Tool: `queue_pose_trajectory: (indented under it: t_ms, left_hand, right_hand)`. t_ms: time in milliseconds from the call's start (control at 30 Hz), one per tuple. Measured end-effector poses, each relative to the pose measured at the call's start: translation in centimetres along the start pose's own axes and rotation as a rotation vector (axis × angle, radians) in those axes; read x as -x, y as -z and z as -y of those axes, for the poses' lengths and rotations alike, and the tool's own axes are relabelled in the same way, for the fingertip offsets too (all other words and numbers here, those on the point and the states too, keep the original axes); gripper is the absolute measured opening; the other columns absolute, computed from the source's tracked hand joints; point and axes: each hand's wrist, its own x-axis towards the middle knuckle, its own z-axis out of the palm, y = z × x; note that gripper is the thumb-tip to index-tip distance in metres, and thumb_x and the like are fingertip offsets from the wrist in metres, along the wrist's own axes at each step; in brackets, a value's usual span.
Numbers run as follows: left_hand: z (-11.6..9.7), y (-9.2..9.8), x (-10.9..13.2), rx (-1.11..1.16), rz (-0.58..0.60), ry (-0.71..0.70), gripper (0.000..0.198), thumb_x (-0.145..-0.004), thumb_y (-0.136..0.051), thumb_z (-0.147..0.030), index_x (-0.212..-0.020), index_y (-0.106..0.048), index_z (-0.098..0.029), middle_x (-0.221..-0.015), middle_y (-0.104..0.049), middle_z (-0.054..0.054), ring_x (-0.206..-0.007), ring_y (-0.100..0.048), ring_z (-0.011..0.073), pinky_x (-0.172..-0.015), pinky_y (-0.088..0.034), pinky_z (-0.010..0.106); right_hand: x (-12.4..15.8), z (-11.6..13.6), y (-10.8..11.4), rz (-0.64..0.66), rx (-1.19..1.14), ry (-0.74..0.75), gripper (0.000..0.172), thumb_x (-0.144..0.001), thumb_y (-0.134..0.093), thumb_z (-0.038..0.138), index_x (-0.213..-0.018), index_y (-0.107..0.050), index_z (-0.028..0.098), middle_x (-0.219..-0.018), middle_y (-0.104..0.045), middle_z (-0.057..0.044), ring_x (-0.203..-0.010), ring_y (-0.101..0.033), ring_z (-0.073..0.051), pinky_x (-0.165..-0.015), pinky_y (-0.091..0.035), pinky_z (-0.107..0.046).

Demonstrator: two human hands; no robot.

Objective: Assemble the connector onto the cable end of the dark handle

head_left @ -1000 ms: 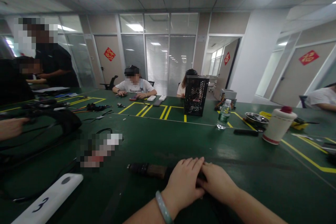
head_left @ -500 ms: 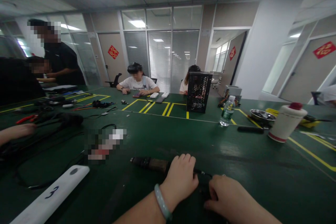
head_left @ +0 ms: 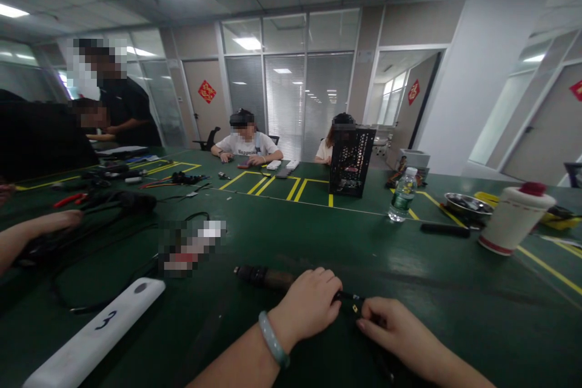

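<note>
My hands have drawn apart: my left hand (head_left: 308, 307), curled, grips a small black connector (head_left: 349, 303) while my right hand (head_left: 400, 328), half-closed, pinches its other end, just above the green surface (head_left: 459, 309).

the left hand (head_left: 311, 305) curls closed, knuckles up, while the right hand (head_left: 398, 327) reaches in just beside it, fingers slightly bent.
</note>
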Motion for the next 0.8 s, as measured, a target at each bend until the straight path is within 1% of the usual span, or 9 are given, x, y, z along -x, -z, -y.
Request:
queue_pose_trajectory:
  t_ms: [100, 200, 333, 433, 533, 633, 800]
  left_hand:
    - [-0.1, -0.4, -0.3, 0.000, -0.013, 0.012, 0.009, -0.091, -0.062, -0.026, -0.099, -0.060, -0.021, -0.100, -0.061, 0.003, -0.096, -0.057, 0.0233, -0.082, -0.045, 0.034]
    - [-0.2, -0.8, -0.5, 0.002, -0.025, 0.027, 0.011, -0.091, -0.062, -0.025, -0.100, -0.060, -0.021, -0.101, -0.061, 0.003, -0.096, -0.056, 0.0230, -0.082, -0.045, 0.035]
    - [-0.1, -1.0, -0.7, 0.015, -0.036, 0.041, 0.015, -0.089, -0.063, -0.025, -0.103, -0.058, -0.022, -0.101, -0.062, 0.001, -0.096, -0.056, 0.0222, -0.082, -0.045, 0.034]
    - [-0.1, -1.0, -0.7, 0.024, -0.039, 0.053, 0.018, -0.087, -0.064, -0.026, -0.103, -0.056, -0.023, -0.100, -0.061, 0.001, -0.095, -0.056, 0.0226, -0.082, -0.045, 0.035]
    - [-0.1, -0.9, -0.7, 0.029, -0.036, 0.056, 0.020, -0.085, -0.065, -0.025, -0.102, -0.055, -0.023, -0.100, -0.061, 0.002, -0.095, -0.056, 0.0233, -0.081, -0.045, 0.035]
    - [-0.1, -0.8, -0.8, 0.030, -0.033, 0.059, 0.019, -0.084, -0.064, -0.022, -0.101, -0.055, -0.023, -0.099, -0.060, 0.001, -0.093, -0.056, 0.0227, -0.079, -0.044, 0.035]
    - [-0.3, -0.7, -1.0, 0.027, -0.025, 0.090, 0.014, -0.086, -0.062, -0.024, -0.099, -0.055, -0.023, -0.097, -0.060, 0.001, -0.091, -0.055, 0.0224, -0.077, -0.043, 0.034]
  right_hand:
    - [-0.5, -0.2, 0.1, -0.047, -0.177, 0.001, 0.026, -0.093, -0.059, 0.036, -0.074, -0.059, 0.018, -0.072, -0.058, 0.003, -0.069, -0.054, -0.015, -0.063, -0.040, -0.021]
    - [-0.9, -0.8, 0.2, -0.077, -0.260, -0.041, 0.025, -0.093, -0.059, 0.037, -0.078, -0.064, 0.018, -0.074, -0.062, 0.001, -0.072, -0.057, -0.017, -0.067, -0.043, -0.023]
    - [-1.4, -1.9, -0.4, -0.077, -0.264, -0.117, 0.014, -0.086, -0.064, 0.031, -0.089, -0.070, 0.018, -0.078, -0.067, 0.000, -0.074, -0.060, -0.018, -0.065, -0.043, -0.023]
    - [-1.6, -2.3, -0.9, -0.099, -0.259, -0.148, 0.012, -0.084, -0.064, 0.029, -0.088, -0.071, 0.019, -0.077, -0.068, 0.001, -0.073, -0.061, -0.019, -0.064, -0.043, -0.023]
    - [-1.7, -2.4, -1.0, -0.131, -0.248, -0.146, 0.012, -0.084, -0.063, 0.028, -0.086, -0.072, 0.020, -0.079, -0.070, 0.001, -0.076, -0.063, -0.019, -0.067, -0.044, -0.024]
    - [-1.7, -2.5, -0.8, -0.195, -0.229, -0.157, 0.013, -0.085, -0.063, 0.030, -0.087, -0.074, 0.022, -0.083, -0.072, 0.000, -0.082, -0.065, -0.021, -0.071, -0.045, -0.025]
    - [-1.9, -2.0, -0.7, -0.255, -0.191, -0.145, 0.019, -0.088, -0.060, 0.033, -0.091, -0.075, 0.023, -0.087, -0.074, 0.000, -0.085, -0.067, -0.022, -0.076, -0.047, -0.027]
